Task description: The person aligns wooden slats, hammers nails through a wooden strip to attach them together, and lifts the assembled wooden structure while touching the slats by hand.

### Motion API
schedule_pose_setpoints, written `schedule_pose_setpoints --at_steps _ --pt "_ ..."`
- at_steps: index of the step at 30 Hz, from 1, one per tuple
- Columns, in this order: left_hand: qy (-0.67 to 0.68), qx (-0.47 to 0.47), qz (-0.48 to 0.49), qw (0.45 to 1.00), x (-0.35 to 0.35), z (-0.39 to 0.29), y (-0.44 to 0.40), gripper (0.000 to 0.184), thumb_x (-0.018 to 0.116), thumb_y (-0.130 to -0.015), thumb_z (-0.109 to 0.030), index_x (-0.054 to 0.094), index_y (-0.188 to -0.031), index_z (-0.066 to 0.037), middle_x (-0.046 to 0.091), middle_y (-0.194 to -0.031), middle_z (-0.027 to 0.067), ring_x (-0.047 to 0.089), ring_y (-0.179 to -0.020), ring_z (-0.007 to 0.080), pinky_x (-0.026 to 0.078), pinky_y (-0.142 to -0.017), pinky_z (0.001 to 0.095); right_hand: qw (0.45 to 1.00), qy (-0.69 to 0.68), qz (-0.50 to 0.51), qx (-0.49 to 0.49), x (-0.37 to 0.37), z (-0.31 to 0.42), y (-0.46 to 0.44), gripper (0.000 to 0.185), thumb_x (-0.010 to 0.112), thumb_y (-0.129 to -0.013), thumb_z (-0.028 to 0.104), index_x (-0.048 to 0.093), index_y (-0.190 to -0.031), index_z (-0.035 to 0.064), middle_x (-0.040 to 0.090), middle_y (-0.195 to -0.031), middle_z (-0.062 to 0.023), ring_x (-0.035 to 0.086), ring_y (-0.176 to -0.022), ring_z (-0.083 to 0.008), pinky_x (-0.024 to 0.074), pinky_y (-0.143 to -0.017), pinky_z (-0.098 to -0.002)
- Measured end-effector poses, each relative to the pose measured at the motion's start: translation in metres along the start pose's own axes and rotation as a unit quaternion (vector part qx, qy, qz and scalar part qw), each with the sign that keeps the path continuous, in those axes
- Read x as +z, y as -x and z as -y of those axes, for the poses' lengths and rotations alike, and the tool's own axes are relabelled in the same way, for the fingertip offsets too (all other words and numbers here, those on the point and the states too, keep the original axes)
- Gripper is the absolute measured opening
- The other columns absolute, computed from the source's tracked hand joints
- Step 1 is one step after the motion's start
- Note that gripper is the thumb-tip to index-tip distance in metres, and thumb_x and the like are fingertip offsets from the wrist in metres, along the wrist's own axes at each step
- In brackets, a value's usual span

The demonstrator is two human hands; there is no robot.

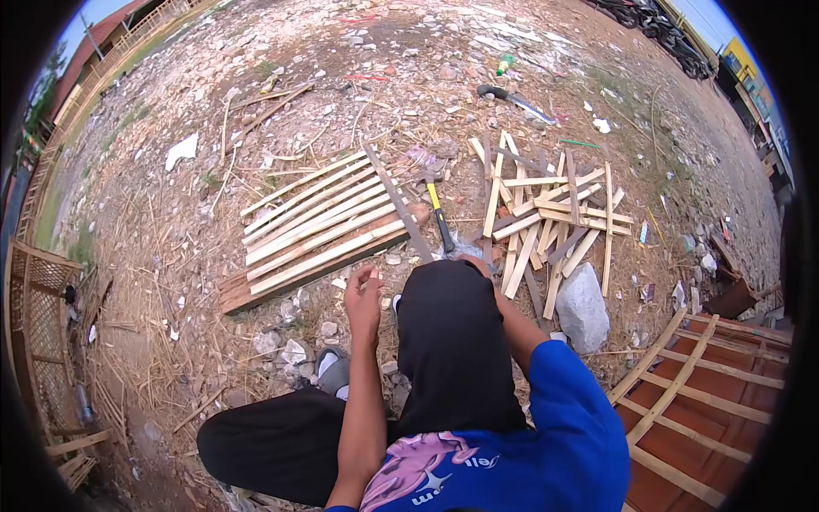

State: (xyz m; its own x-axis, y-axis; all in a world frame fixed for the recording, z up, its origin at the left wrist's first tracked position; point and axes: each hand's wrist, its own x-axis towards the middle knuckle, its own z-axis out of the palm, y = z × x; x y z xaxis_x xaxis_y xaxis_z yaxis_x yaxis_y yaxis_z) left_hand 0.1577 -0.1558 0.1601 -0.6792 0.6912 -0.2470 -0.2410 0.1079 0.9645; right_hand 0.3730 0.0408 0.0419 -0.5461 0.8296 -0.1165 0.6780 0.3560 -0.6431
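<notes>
My left hand (364, 299) is raised beside my knee, its fingers curled together; whatever they may hold is too small to make out. Behind the knee, my right hand (476, 264) is mostly hidden, close to a clear plastic bag (465, 247). A hammer (440, 213) with a yellow and black handle lies just beyond. Several pale wooden slats (320, 224) lie in spaced rows over a thick plank (236, 294). One darker strip (397, 201) crosses their right ends. To the right is a jumbled pile of wooden slats (554, 213).
A large pale rock (583, 311) sits by the pile. Farther off lie a hand saw (519, 103) and a green bottle (505, 64). A slatted wooden frame (682, 384) is at lower right, a lattice panel (43, 333) at left. Rubble and straw cover the ground.
</notes>
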Motion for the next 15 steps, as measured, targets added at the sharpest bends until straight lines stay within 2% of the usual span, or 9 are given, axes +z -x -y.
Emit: schedule_pose_setpoints --at_steps 2,5,8,11,14,15 --pt "0.005 -0.012 -0.021 1.000 -0.005 -0.028 0.008 0.026 0.062 -0.098 -0.018 0.062 -0.120 -0.005 0.062 -0.105 0.0034 0.062 -0.091 0.0124 0.050 -0.080 0.0274 0.994 0.076 -0.021 0.081 -0.002 0.003 -0.006 0.020 0.062 -0.087 0.025 0.073 -0.091 0.0091 0.073 -0.086 -0.0142 0.070 -0.088 -0.0348 0.0517 -0.083 -0.0483" --pt "0.022 0.006 -0.062 0.998 -0.013 -0.045 0.000 0.022 0.061 -0.099 -0.018 0.062 -0.118 -0.007 0.062 -0.105 0.0018 0.062 -0.091 0.0114 0.048 -0.081 0.0273 0.961 0.271 -0.060 -0.011 0.015 -0.024 -0.026 0.019 0.061 -0.085 0.023 0.074 -0.081 0.0107 0.072 -0.089 -0.0111 0.069 -0.092 -0.0315 0.0467 -0.093 -0.0487" --pt "0.035 0.016 -0.097 0.995 -0.018 -0.045 -0.007 0.021 0.061 -0.099 -0.018 0.061 -0.117 -0.008 0.062 -0.104 0.0007 0.062 -0.091 0.0108 0.048 -0.080 0.0263 0.915 0.368 -0.155 -0.052 0.008 -0.020 -0.021 0.019 0.062 -0.082 0.025 0.076 -0.078 0.0126 0.069 -0.099 -0.0109 0.068 -0.096 -0.0295 0.0408 -0.100 -0.0503" --pt "0.060 0.012 -0.110 0.992 -0.015 -0.034 -0.013 0.019 0.061 -0.099 -0.017 0.061 -0.116 -0.009 0.063 -0.104 -0.0001 0.062 -0.089 0.0101 0.048 -0.078 0.0255 0.927 0.303 -0.218 -0.030 0.034 -0.062 -0.027 0.019 0.062 -0.082 0.023 0.075 -0.076 0.0120 0.066 -0.106 -0.0123 0.068 -0.092 -0.0308 0.0473 -0.091 -0.0487" --pt "0.087 0.001 -0.107 0.990 -0.003 -0.027 -0.011 0.019 0.061 -0.098 -0.017 0.061 -0.116 -0.009 0.063 -0.104 0.0000 0.062 -0.088 0.0101 0.048 -0.077 0.0255 0.976 0.213 -0.041 0.020 0.028 -0.086 -0.045 0.020 0.062 -0.082 0.024 0.075 -0.077 0.0098 0.066 -0.108 -0.0135 0.068 -0.096 -0.0334 0.0521 -0.084 -0.0492" --pt "0.094 -0.004 -0.105 0.990 0.000 -0.027 -0.010 0.019 0.061 -0.098 -0.017 0.061 -0.116 -0.009 0.064 -0.104 0.0001 0.062 -0.088 0.0102 0.048 -0.077 0.0256 0.975 0.218 -0.042 0.029 0.039 -0.095 -0.051 0.021 0.062 -0.083 0.024 0.074 -0.077 0.0085 0.067 -0.107 -0.0136 0.068 -0.096 -0.0349 0.0529 -0.082 -0.0500"
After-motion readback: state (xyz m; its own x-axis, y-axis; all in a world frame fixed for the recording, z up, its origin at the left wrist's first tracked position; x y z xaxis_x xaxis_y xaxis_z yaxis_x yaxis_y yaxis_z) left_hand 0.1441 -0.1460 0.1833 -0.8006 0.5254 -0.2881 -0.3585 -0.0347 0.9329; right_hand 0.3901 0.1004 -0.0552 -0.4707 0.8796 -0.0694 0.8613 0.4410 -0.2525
